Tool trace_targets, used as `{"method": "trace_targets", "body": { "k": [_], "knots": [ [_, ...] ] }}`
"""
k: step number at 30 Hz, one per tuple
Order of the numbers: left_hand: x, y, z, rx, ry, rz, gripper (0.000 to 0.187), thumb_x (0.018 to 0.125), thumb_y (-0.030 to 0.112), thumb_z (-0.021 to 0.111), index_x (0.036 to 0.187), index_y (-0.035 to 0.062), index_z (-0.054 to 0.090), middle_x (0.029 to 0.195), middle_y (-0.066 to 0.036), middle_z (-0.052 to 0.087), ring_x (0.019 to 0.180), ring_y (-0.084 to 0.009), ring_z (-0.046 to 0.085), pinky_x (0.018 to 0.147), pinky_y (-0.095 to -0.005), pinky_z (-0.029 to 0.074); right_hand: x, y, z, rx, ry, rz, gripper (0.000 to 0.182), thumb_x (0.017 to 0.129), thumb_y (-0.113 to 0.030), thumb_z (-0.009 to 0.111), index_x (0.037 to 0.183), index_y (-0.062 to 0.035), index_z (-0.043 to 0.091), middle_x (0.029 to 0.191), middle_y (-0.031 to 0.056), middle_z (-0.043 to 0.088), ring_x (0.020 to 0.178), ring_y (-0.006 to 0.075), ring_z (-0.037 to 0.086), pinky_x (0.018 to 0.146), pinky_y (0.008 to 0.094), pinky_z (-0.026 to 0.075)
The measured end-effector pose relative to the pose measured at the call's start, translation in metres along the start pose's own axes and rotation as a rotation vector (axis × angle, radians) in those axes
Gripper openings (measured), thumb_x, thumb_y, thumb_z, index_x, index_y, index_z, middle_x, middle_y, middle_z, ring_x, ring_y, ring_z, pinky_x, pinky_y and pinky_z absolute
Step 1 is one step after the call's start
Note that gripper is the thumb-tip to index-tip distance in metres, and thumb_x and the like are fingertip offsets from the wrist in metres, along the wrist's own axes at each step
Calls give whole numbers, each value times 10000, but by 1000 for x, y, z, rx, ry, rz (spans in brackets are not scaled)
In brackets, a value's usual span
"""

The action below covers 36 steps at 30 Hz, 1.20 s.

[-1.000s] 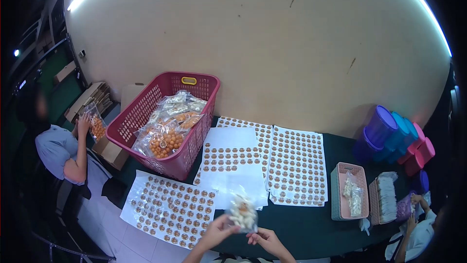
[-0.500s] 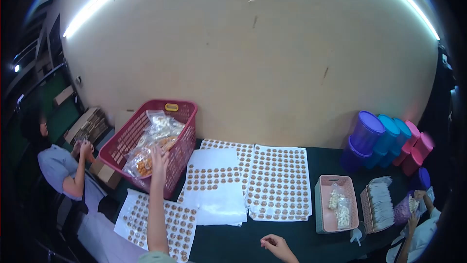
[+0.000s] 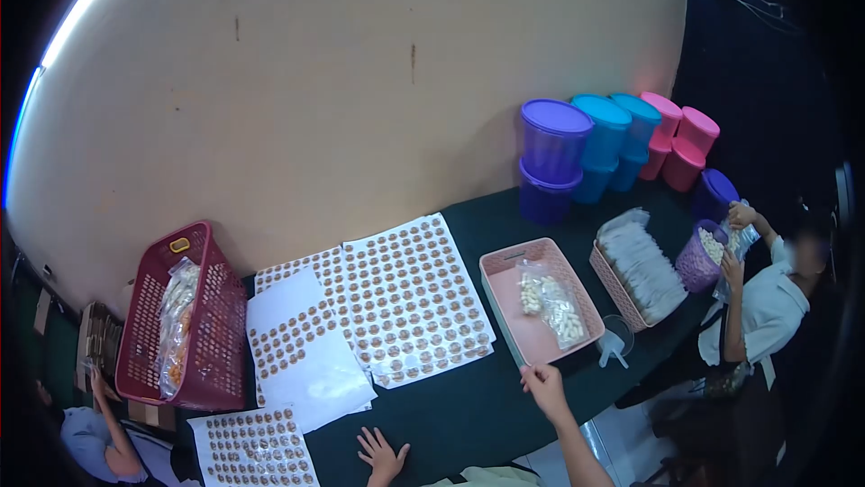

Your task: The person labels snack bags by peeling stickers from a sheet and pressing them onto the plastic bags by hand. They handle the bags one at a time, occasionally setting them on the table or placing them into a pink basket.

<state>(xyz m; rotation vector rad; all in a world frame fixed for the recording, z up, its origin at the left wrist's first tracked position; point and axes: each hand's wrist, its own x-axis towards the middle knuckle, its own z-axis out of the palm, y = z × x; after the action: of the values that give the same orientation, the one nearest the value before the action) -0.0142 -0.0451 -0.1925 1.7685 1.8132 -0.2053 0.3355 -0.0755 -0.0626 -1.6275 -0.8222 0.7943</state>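
Note:
My left hand (image 3: pixel 383 457) is open near the table's front edge, its fingers spread over the dark green cloth, beside the sticker sheets. At the near corner of a pink basket (image 3: pixel 501 296) is my right hand (image 3: pixel 546 391), its fingers curled together; whether they touch the rim or hold anything I cannot make out. Inside that basket lie clear plastic bags of pale, nut-like pieces (image 3: pixel 563 316). Sheets of round brown stickers (image 3: pixel 405 298) cover the table's middle, with a mostly white sheet (image 3: pixel 311 383) on top.
A tall maroon basket (image 3: pixel 221 343) with filled bags (image 3: pixel 177 325) stands left. Right are a basket of stacked packets (image 3: pixel 635 257), a clear cup with a white scoop (image 3: pixel 613 347) and stacked purple, blue and pink tubs (image 3: pixel 556 131). Co-workers (image 3: pixel 766 307) work at both ends.
The view has swung right. My left hand has left the bags in the maroon basket and come down to the table. My right hand has moved to the pink basket's near corner.

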Motion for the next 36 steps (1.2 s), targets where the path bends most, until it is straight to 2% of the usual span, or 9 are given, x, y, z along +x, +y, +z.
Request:
{"method": "trace_targets", "body": {
  "k": [5, 9, 12, 16, 20, 28, 32, 34, 36],
  "knots": [
    [-13, 0, 19, 20, 307, 98, 795, 773, 451, 515, 1314, -45, 208, 1405, -226, 37, 1293, -405, -29, 978, -589, 5, 40, 37, -46, -179, 180, -73, 147, 760, -132, 618, 787, 6, 573, 663, 74, 588, 600, 123, 567, 549, 249, 452],
    [-11, 7, 26, -17, 513, 91, 650, 778, 342, 516, 1276, -23, 313, 1392, -192, 175, 1300, -371, 79, 995, -566, 26, 91, 93, -74, -584, 255, -216, 445, 656, -132, 693, 1019, 14, 482, 993, 197, 500, 887, 293, 520, 756, 367, 436],
    [-13, 9, 24, -44, 535, 80, 630, 774, 336, 516, 1273, 0, 329, 1387, -175, 207, 1299, -353, 113, 1005, -553, 42, 115, 99, -82, -712, 224, -87, 733, 614, -158, 731, 1189, 42, 323, 1114, 239, 417, 1078, 394, 386, 919, 442, 319],
    [-13, 10, 25, -47, 557, 53, 622, 775, 331, 516, 1277, 14, 330, 1384, -163, 221, 1297, -347, 127, 1009, -547, 55, 118, 80, -70, -1007, 150, 127, 826, 605, -160, 734, 1241, 44, 248, 1150, 264, 380, 1061, 429, 383, 904, 492, 314],
    [-8, 6, 32, -42, 612, 56, 613, 778, 348, 504, 1269, 14, 353, 1375, -159, 249, 1293, -344, 147, 1008, -551, 63, 130, 105, -74, -1130, 191, 154, 580, 731, -108, 565, 1231, 7, 292, 1109, 245, 443, 1044, 416, 412, 849, 503, 334],
    [-6, 4, 38, 40, 601, 63, 636, 783, 358, 506, 1283, 6, 331, 1388, -177, 203, 1293, -376, 108, 997, -574, 54, 105, 64, -62, -551, 367, -211, 456, 797, -7, 428, 1231, 55, 304, 1180, 272, 421, 1109, 403, 403, 946, 425, 294],
    [-15, 9, 17, -169, 441, 107, 619, 816, 392, 480, 1276, 1, 343, 1385, -198, 193, 1286, -410, 85, 980, -599, 36, 73, 27, -27, -385, 282, -328, 408, 821, -25, 433, 1205, 79, 342, 1194, 259, 412, 1121, 360, 418, 938, 387, 312],
    [-20, 19, -4, -332, 133, 64, 587, 827, 405, 473, 1252, 11, 384, 1360, -229, 229, 1286, -415, 61, 965, -619, 25, 42, 2, 9, -277, 148, -342, 405, 817, -27, 449, 1197, 79, 359, 1177, 250, 437, 1116, 351, 425, 927, 384, 328],
    [-21, 33, -18, -306, 101, 67, 526, 847, 369, 489, 1231, 17, 414, 1324, -213, 316, 1277, -371, 175, 1004, -543, 121, 13, -15, 44, -283, -68, -278, 426, 801, -44, 485, 1201, 55, 379, 1139, 234, 475, 1073, 345, 454, 895, 373, 361]
  ]
}}
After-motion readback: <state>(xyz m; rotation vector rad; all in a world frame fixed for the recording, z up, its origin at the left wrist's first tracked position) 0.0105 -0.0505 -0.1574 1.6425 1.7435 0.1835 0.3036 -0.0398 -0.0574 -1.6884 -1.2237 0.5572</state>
